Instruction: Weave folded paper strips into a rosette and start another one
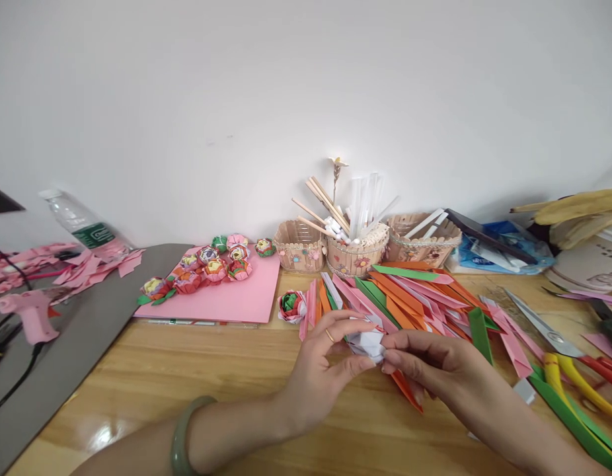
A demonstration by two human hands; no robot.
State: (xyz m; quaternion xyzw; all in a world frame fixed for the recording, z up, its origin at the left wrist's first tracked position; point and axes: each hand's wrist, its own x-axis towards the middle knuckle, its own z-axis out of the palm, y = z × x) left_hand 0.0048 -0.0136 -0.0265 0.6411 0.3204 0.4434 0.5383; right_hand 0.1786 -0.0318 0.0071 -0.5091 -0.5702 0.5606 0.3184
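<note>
Between my two hands is a small folded white paper piece [368,345], with a bit of red showing at its top. My left hand [322,370] is closed on its left side, thumb below and fingers above. On its right edge, the thumb and forefinger of my right hand [429,367] pinch the paper. Just behind the hands lies a heap of folded paper strips [410,297] in orange, pink, green and white. A finished paper flower [291,305] with a green centre sits left of the strips.
Several paper flowers [214,268] rest on pink paper [251,291]. Three decorated baskets [300,246] stand along the wall. Scissors [558,337] and yellow-handled scissors [578,383] lie right. A pink glue gun [31,314] and a bottle [82,221] are left.
</note>
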